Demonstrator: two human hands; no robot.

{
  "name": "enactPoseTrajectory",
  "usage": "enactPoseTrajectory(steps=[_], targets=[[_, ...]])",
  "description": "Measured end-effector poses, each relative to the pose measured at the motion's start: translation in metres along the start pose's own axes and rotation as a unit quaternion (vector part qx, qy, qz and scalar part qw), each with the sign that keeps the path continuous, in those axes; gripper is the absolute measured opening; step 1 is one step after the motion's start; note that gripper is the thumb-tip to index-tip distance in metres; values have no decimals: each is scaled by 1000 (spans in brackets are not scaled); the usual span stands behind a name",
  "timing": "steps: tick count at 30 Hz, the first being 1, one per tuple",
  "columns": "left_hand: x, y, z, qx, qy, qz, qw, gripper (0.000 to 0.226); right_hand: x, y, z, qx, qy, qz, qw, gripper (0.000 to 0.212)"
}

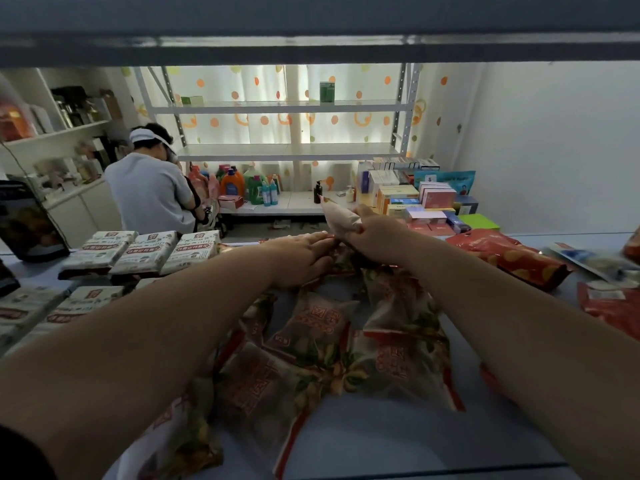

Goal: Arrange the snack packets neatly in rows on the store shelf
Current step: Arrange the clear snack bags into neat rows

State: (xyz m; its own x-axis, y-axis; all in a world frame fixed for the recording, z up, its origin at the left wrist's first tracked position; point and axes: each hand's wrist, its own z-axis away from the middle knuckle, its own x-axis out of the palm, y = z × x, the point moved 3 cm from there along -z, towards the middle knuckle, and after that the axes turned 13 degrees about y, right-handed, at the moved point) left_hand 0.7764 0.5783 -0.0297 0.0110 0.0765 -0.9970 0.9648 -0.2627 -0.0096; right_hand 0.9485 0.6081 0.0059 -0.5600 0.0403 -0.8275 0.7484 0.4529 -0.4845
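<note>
Several red and cream snack packets (322, 344) lie in a loose, overlapping pile on the blue shelf board (381, 434) between my forearms. At the shelf's far edge my right hand (372, 233) grips one pale packet (337, 214) and holds it tilted up off the board. My left hand (301, 252) lies flat with straight fingers on the packets at the back of the pile, its fingertips close to the right hand.
White boxed packets (145, 252) stand in rows at the left. Red bags (512, 256) lie at the right, more at the far right edge. A shelf board (311, 46) hangs overhead. Across the aisle a person (152, 188) crouches by shelves with bottles and boxes.
</note>
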Motion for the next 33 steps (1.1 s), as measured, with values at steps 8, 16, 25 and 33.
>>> enactPoseTrajectory(steps=[8, 16, 25, 33], targets=[[-4, 13, 5, -6, 3, -35, 999, 61, -10, 0, 12, -17, 29, 83, 996, 52], [-20, 9, 13, -5, 22, 12, 1000, 42, -31, -50, 104, -115, 94, 139, 979, 57], [-60, 24, 90, 6, 112, 51, 992, 14, -10, -49, 143, -116, 64, 209, 969, 65], [-39, 50, 127, -14, 2, -5, 1000, 48, -2, -47, 155, -92, 66, 248, 962, 72]])
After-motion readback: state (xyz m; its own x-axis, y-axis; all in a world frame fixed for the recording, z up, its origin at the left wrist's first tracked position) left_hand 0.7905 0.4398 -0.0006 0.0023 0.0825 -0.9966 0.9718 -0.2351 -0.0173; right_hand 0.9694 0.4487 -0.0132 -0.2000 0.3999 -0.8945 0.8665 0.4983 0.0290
